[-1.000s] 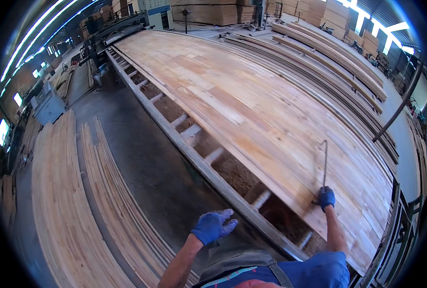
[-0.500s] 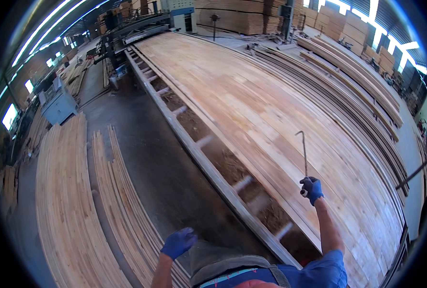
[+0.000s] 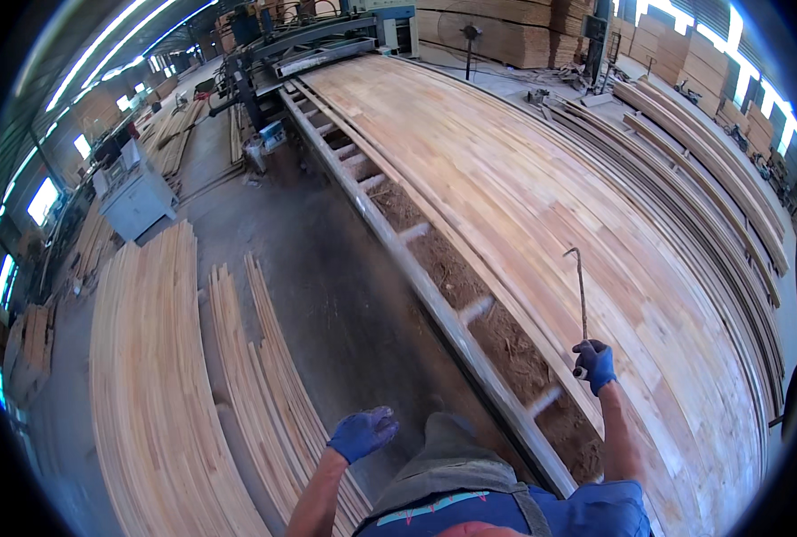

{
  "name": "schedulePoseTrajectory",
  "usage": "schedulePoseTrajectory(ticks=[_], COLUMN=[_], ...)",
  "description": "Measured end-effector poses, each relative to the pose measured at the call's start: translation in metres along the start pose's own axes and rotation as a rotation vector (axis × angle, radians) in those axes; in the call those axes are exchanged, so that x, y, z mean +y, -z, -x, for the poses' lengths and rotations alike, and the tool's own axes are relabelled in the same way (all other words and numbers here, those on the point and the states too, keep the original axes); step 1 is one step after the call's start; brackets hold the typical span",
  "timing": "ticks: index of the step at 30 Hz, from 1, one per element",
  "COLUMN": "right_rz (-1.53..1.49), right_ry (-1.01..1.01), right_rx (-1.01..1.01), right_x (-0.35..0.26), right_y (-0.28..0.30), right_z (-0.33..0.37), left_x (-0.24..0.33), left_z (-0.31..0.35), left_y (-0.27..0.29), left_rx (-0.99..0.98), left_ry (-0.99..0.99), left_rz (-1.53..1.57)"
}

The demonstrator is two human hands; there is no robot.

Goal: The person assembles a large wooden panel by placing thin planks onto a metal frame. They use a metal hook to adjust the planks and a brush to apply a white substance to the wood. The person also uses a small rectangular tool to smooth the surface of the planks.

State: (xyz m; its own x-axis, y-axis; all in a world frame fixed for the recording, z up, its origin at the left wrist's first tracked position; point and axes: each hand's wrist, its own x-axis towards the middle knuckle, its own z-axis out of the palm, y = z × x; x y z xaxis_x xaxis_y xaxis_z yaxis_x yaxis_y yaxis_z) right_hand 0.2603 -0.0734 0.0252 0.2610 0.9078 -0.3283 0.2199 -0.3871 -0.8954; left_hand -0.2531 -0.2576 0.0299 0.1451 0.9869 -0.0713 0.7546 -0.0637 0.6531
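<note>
My right hand (image 3: pixel 598 363) gripped the hooked rod (image 3: pixel 583 300) low; left hand (image 3: pixel 361 434) loosely spread, empty. I judged the rod stiff, best held there.

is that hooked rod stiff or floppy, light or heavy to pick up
The hooked rod is probably stiff: it projects from the right hand without sagging. It is likely light, being thin and held one-handed. Its bent tip might snag.

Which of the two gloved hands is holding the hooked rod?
The right hand, seen against the wooden panel: it is closed around the hooked rod. The left hand, lower in the picture, holds nothing visible.
</note>
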Motion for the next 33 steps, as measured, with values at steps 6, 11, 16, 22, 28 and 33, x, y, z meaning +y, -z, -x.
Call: schedulePoseTrajectory(ticks=[6, 11, 16, 22, 28, 33], right_rz=[-0.142, -0.1, -0.119, -0.239, -0.364, -0.357], right_ry=[-0.003, -0.014, 0.042, 0.007, -0.037, -0.061], right_rx=[-0.041, -0.095, -0.08, 0.145, 0.309, 0.469], right_x=[-0.09, -0.216, -0.283, -0.322, -0.373, -0.408], right_y=[-0.147, -0.261, -0.369, -0.448, -0.465, -0.467], right_z=[-0.14, -0.254, -0.377, -0.473, -0.556, -0.668], left_x=[-0.09, -0.217, -0.367, -0.397, -0.382, -0.449], left_z=[-0.164, -0.211, -0.295, -0.567, -0.835, -0.972], left_y=[0.106, 0.168, 0.254, 0.387, 0.457, 0.453], left_rx=[-0.178, 0.006, 0.056, 0.034, 0.159, 0.273], left_ry=[0.137, 0.263, 0.309, 0.049, -0.351, -0.436], left_rz=[-0.08, -0.098, 0.105, 0.14, -0.151, -0.271])
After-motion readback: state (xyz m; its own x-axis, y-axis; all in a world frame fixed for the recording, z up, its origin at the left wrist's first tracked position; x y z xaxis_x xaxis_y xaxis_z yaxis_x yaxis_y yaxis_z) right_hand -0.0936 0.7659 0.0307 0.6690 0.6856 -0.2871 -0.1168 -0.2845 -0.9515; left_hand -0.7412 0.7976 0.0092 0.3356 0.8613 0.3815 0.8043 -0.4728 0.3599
